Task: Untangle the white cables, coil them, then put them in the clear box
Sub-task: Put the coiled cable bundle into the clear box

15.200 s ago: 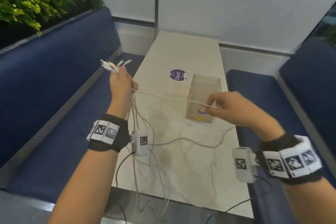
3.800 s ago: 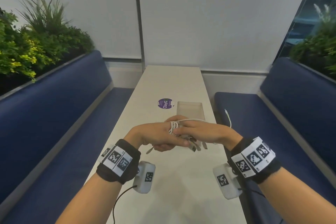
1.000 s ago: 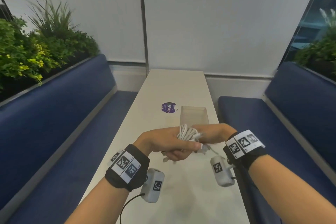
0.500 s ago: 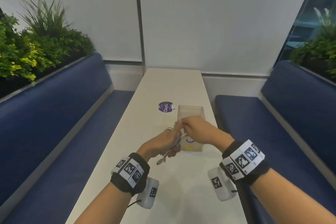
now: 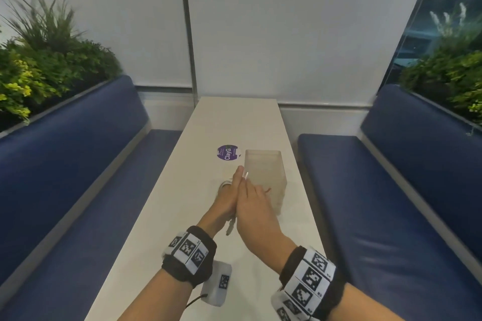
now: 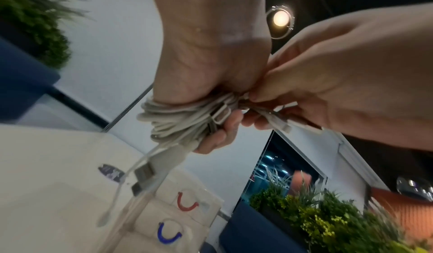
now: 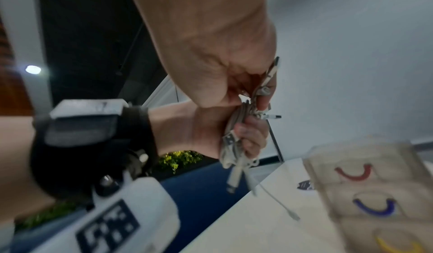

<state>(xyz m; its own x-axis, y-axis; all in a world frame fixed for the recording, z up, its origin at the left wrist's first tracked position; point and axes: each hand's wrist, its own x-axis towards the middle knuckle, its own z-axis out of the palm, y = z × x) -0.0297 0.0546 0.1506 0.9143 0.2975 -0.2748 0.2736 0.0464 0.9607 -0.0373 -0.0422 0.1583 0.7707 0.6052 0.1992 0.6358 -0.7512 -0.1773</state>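
The white cables are wound in a coil around my left hand, whose fingers curl over the loops. My right hand presses against it and pinches loose cable ends at the coil. Several connector ends hang below the coil, just above the table. Only a sliver of coil shows in the head view. The clear box stands upright and open-topped right behind and to the right of both hands, with red and blue U marks on its near wall. What lies inside it I cannot make out.
A long white table runs away from me, with a round purple sticker left of the box. Blue benches flank it on both sides, with plants behind them. A white wall closes the far end.
Both hands have moved forward together with the coil, up to the near left side of the clear box. The right hand has shifted its pinch on the cable ends.
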